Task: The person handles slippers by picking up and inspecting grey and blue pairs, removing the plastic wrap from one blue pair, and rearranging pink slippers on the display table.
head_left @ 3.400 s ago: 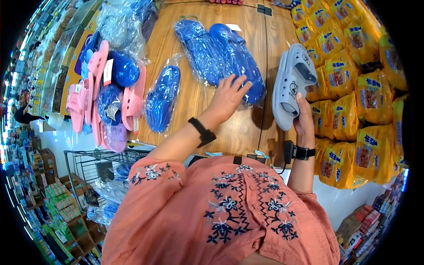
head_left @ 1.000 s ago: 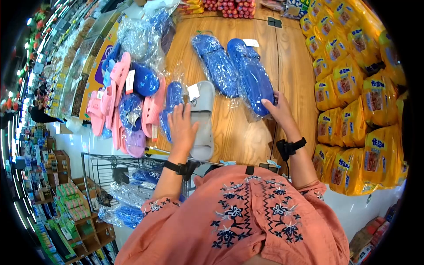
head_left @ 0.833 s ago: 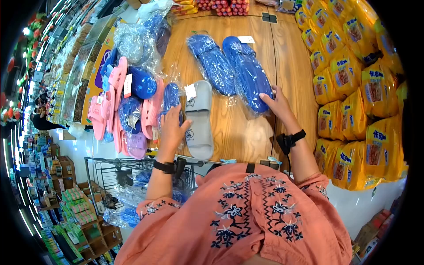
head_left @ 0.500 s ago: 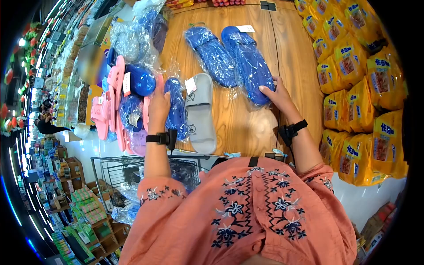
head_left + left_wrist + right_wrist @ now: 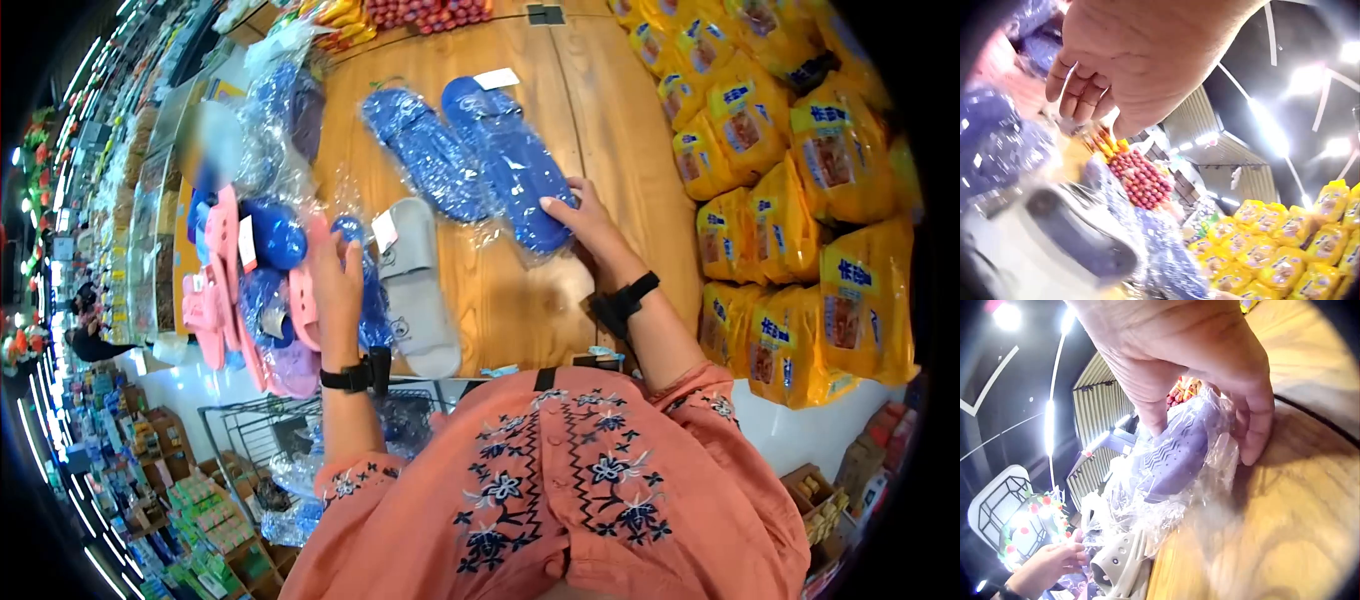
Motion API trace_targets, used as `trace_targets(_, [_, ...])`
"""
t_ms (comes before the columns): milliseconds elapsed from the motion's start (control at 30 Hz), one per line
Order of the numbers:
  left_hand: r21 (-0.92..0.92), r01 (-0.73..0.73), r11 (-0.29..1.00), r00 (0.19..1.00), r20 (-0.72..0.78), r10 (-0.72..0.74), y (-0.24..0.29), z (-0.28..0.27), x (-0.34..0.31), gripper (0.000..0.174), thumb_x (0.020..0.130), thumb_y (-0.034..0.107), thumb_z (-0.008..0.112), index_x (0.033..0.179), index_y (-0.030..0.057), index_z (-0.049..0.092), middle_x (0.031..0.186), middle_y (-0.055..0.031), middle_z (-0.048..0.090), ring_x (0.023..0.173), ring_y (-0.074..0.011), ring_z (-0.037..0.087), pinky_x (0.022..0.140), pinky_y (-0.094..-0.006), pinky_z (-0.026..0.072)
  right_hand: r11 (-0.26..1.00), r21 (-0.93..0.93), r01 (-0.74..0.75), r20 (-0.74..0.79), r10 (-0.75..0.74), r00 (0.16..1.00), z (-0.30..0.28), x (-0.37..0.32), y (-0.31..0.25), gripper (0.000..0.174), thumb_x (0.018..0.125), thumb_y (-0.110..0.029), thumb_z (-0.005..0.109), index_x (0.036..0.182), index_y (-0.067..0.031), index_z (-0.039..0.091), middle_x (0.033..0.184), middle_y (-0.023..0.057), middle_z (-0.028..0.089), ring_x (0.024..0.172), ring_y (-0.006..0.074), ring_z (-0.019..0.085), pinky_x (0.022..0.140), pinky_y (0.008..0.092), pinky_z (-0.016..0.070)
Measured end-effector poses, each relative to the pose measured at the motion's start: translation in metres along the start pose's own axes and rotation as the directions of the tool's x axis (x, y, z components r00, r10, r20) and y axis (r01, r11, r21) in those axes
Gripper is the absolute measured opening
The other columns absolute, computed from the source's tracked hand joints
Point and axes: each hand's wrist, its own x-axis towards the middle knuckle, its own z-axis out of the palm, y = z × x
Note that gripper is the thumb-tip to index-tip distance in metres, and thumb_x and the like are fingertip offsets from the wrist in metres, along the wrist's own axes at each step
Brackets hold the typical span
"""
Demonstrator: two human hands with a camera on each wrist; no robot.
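My right hand [image 5: 600, 232] pinches the near end of a blue slipper [image 5: 525, 185] in clear plastic, thumb on top and fingers along its side. Its patterned sole [image 5: 1175, 456] shows in the right wrist view. Another wrapped blue slipper [image 5: 425, 150] lies to its left on the wooden table. A grey slipper [image 5: 422, 310] with a white tag lies nearer me. Left of that, my left hand [image 5: 340, 290] hovers with loosely bent fingers between a wrapped blue slipper [image 5: 375, 315] and a pink slipper [image 5: 303, 300]. The left wrist view shows the bent fingers [image 5: 1075, 94].
Pink and blue slippers [image 5: 215, 290] are heaped at the table's left edge, with plastic-wrapped ones [image 5: 265, 150] behind. Yellow packages [image 5: 760, 240] are stacked along the right. A wire cart [image 5: 245, 425] holding wrapped slippers stands below the table's left front edge. Red netted goods [image 5: 430, 12] lie at the far end.
The grey slipper, earlier in my right hand, now lies left of the blue pair. My right hand has taken the blue slipper's end. My left hand has moved left, off the grey slipper.
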Motion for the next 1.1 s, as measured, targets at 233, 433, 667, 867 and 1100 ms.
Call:
trace_targets(233, [-0.386, 0.281, 0.878, 0.878, 0.474, -0.072, 0.105, 0.085, 0.013, 0.061, 0.1, 0.043, 0.061, 0.136, -0.0055, 0.055, 0.119, -0.0153, 0.066, 0.109, -0.0234, 0.064, 0.09, -0.0327, 0.0525, 0.988, -0.155, -0.015, -0.145, -0.007, 0.989, 0.007, 0.014, -0.002, 0.09, 0.085, -0.03, 0.083, 0.145, 0.0123, 0.03, 0.129, 0.0274, 0.058, 0.109, 0.0272, 0.066, 0.088, 0.0359, 0.0571])
trace_targets(433, [-0.487, 0.628, 0.607, 0.701, 0.693, -0.169, 0.108, 0.158, 0.018, 0.054, 0.1, 0.046, 0.06, 0.13, 0.0007, 0.057, 0.116, -0.0111, 0.067, 0.101, -0.0226, 0.068, 0.079, -0.0368, 0.0577, 0.975, 0.091, -0.202, 0.144, 0.188, 0.972, -0.008, 0.015, 0.002, 0.059, 0.089, -0.025, 0.079, 0.128, 0.0102, 0.054, 0.114, 0.0185, 0.069, 0.098, 0.0225, 0.07, 0.087, 0.0358, 0.0578])
trace_targets(667, [-0.634, 0.697, 0.336, 0.668, 0.744, 0.016, 0.106, 0.167, 0.014, 0.045, 0.098, 0.038, 0.065, 0.124, 0.0012, 0.062, 0.11, -0.008, 0.07, 0.093, -0.0196, 0.07, 0.083, -0.0326, 0.0568, 0.992, 0.077, -0.096, 0.034, 0.094, 0.995, 0.005, -0.023, 0.013, 0.058, 0.089, -0.02, 0.08, 0.128, 0.0077, 0.047, 0.115, 0.0166, 0.066, 0.1, 0.0214, 0.068, 0.085, 0.0346, 0.0577])
trace_targets(867, [-0.792, 0.541, 0.283, 0.827, 0.563, -0.008, 0.139, 0.133, -0.028, 0.063, 0.095, 0.016, 0.066, 0.147, -0.0013, 0.036, 0.13, -0.014, 0.058, 0.112, -0.0208, 0.061, 0.096, -0.0348, 0.0528, 0.999, -0.044, -0.009, 0.138, 0.015, 0.99, -0.003, -0.052, 0.019, 0.06, 0.09, -0.019, 0.079, 0.133, 0.0025, 0.044, 0.117, 0.0108, 0.061, 0.106, 0.0186, 0.063, 0.093, 0.0319, 0.0531])
trace_targets(1100, [-0.883, 0.334, 0.329, 0.887, 0.413, 0.207, 0.17, 0.076, -0.062, 0.078, 0.088, 0.02, 0.072, 0.151, -0.0005, 0.03, 0.144, -0.0162, 0.048, 0.132, -0.0236, 0.048, 0.113, -0.0375, 0.037, 0.97, 0.134, 0.203, 0.219, -0.229, 0.948, 0.007, -0.074, -0.058, 0.09, 0.092, -0.025, 0.078, 0.158, -0.0027, 0.021, 0.145, 0.015, 0.048, 0.133, 0.0224, 0.049, 0.113, 0.0361, 0.0395])
